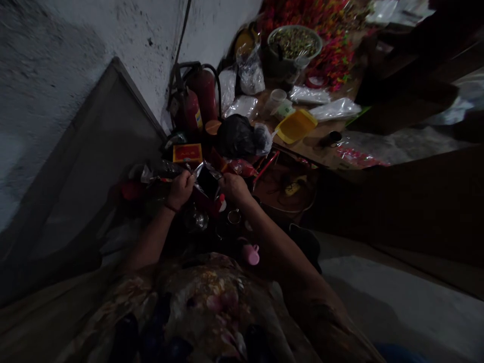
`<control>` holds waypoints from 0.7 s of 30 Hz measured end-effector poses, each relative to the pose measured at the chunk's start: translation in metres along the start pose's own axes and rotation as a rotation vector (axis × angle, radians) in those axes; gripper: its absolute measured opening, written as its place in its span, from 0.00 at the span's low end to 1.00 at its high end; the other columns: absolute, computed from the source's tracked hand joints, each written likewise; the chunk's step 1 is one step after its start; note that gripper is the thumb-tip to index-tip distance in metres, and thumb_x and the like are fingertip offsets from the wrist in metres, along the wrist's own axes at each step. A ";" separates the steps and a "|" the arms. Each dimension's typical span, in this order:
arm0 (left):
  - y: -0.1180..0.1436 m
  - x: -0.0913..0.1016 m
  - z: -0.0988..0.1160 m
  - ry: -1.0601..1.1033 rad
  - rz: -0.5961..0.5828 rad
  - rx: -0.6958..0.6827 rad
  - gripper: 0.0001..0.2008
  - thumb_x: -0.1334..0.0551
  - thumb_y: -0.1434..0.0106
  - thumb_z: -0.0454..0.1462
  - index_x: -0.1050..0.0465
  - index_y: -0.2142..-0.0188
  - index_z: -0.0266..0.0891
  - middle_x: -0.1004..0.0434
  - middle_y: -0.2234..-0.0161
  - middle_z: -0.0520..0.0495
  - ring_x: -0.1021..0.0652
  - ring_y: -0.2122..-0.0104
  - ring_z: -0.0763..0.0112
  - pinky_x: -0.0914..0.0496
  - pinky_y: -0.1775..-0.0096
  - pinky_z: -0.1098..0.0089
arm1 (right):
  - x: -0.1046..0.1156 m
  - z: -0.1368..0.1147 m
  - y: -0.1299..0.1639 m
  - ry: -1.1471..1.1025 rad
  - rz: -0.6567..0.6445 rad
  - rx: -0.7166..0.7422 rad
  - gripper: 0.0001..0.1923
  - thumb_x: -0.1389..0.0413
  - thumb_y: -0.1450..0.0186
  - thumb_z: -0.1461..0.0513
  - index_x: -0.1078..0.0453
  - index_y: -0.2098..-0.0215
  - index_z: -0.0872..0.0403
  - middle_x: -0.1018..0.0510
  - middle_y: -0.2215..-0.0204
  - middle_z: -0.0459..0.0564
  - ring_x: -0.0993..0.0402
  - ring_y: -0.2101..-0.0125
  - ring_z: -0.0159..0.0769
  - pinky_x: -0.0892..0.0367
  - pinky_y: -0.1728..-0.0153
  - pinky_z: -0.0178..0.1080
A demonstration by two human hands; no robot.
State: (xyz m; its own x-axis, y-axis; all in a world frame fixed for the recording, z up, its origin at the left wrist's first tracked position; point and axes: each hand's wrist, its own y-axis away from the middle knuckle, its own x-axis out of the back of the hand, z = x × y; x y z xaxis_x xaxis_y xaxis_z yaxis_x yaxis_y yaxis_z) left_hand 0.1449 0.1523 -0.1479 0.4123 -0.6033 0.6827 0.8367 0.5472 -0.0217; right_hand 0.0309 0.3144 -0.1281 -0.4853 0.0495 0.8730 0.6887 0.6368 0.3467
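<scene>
My left hand (180,189) and my right hand (234,187) are closed on opposite sides of the mouth of a foil pouch (206,182). Silvery edges show by the fingers, and the inside looks dark. Just beyond the left hand is a red and gold box (187,153). A shiny metal pot or lid (198,220) sits below the pouch, near a small round cup (234,217). A pink mug (251,254) stands closer to me, under my right forearm. Dim light hides the pouch's contents.
Red fire extinguishers (192,103) stand against the wall. A black plastic bag (239,136) lies beyond my hands. On the table to the right are a yellow tray (296,127), a dark cup (334,139) and a filled basin (319,48). Another person's dark arm (412,53) reaches in at upper right.
</scene>
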 end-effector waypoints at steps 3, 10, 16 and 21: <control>0.003 -0.003 0.007 -0.027 0.023 0.060 0.13 0.44 0.34 0.38 0.43 0.75 0.44 0.35 0.77 0.52 0.32 0.74 0.67 0.39 0.66 0.67 | 0.007 -0.004 -0.003 -0.010 -0.011 0.049 0.19 0.56 0.26 0.61 0.24 0.55 0.60 0.18 0.58 0.61 0.20 0.56 0.44 0.32 0.57 0.37; 0.027 -0.024 0.008 -0.114 -0.075 0.113 0.15 0.38 0.38 0.38 0.40 0.78 0.44 0.37 0.81 0.49 0.27 0.74 0.60 0.37 0.66 0.63 | 0.017 -0.015 0.017 0.113 0.045 0.074 0.17 0.57 0.26 0.63 0.29 0.50 0.59 0.21 0.54 0.60 0.23 0.54 0.45 0.31 0.57 0.39; 0.022 -0.026 0.016 0.026 -0.102 0.059 0.13 0.39 0.39 0.34 0.39 0.78 0.43 0.33 0.78 0.48 0.29 0.73 0.64 0.38 0.64 0.65 | 0.023 -0.039 0.032 0.184 -0.015 0.412 0.16 0.58 0.25 0.65 0.32 0.47 0.58 0.25 0.50 0.61 0.26 0.51 0.42 0.30 0.57 0.37; 0.025 -0.022 0.028 0.090 0.006 0.105 0.16 0.45 0.35 0.37 0.44 0.78 0.44 0.39 0.81 0.52 0.35 0.75 0.67 0.41 0.66 0.66 | 0.011 -0.034 0.006 0.296 -0.156 0.393 0.19 0.59 0.26 0.65 0.34 0.42 0.57 0.26 0.50 0.63 0.22 0.55 0.44 0.28 0.57 0.40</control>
State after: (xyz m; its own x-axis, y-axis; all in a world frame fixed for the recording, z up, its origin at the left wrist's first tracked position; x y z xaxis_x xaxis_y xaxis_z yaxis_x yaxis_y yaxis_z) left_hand 0.1462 0.1957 -0.1430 0.4515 -0.6468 0.6147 0.7940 0.6055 0.0540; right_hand 0.0479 0.2924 -0.1043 -0.3532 -0.2527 0.9008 0.3387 0.8630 0.3749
